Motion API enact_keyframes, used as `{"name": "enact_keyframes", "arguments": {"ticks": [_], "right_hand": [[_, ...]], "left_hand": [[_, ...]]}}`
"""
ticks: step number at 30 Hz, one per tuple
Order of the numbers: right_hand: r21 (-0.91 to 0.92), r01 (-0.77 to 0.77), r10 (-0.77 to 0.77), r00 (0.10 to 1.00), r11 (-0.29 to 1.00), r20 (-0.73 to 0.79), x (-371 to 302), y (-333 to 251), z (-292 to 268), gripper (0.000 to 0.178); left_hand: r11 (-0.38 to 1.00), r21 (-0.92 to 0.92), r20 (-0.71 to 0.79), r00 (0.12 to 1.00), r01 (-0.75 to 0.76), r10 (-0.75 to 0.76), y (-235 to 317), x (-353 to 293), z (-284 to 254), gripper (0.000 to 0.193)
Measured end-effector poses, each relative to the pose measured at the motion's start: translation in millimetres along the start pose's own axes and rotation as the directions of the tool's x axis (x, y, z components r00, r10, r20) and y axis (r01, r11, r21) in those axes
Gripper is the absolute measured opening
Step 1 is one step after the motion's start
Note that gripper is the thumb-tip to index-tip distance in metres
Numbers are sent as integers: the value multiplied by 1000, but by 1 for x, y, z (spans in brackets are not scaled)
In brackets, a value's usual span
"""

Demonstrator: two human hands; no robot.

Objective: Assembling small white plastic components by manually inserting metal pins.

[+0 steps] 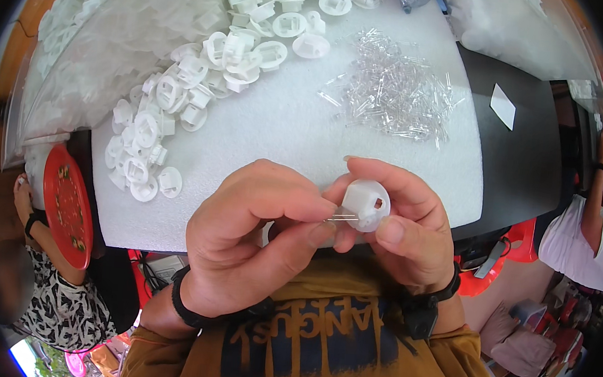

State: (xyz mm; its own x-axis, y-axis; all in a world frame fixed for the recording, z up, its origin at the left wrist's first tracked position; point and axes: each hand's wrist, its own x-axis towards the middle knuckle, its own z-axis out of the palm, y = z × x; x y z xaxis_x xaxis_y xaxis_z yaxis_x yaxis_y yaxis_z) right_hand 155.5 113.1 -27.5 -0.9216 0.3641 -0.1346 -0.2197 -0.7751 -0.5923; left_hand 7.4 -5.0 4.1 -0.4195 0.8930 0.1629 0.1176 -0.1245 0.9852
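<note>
Between thumb and fingers, my right hand grips a round white plastic housing with a small square hole in its face. Thin metal legs of an LED are pinched by my left hand, right up against the housing's left side. Whether the legs enter the housing I cannot tell. Beyond my hands lies a heap of clear LEDs with wire legs. Many more white plastic housings are strewn in a long pile at the left and far side of the white foam sheet.
A large clear bag of white parts stands at the far left, and another plastic bag at the far right. A red tray is beside a co-worker at left. A white card lies on the dark table. Another person sits at right.
</note>
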Motion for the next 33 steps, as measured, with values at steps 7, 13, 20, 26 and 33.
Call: {"name": "enact_keyframes", "arguments": {"ticks": [7,13,20,26,33], "right_hand": [[-21,-23,24,999,1000,27,0,1,-1,49],[-51,-7,7,1000,999,8,-2,2,1,49],[-62,-19,19,1000,998,-1,-2,0,2,49],[-179,23,-34,998,984,-57,1,-4,9,47],[-664,222,-204,973,714,106,3,-7,5,48]], "left_hand": [[995,47,40,996,-85,83,-2,1,2,19],[996,36,63,995,-85,82,-3,3,0,21],[978,113,125,979,-176,161,-5,6,-3,22],[963,221,117,984,-155,131,-1,3,-6,22],[968,209,113,987,-139,117,-4,1,-5,24]]}}
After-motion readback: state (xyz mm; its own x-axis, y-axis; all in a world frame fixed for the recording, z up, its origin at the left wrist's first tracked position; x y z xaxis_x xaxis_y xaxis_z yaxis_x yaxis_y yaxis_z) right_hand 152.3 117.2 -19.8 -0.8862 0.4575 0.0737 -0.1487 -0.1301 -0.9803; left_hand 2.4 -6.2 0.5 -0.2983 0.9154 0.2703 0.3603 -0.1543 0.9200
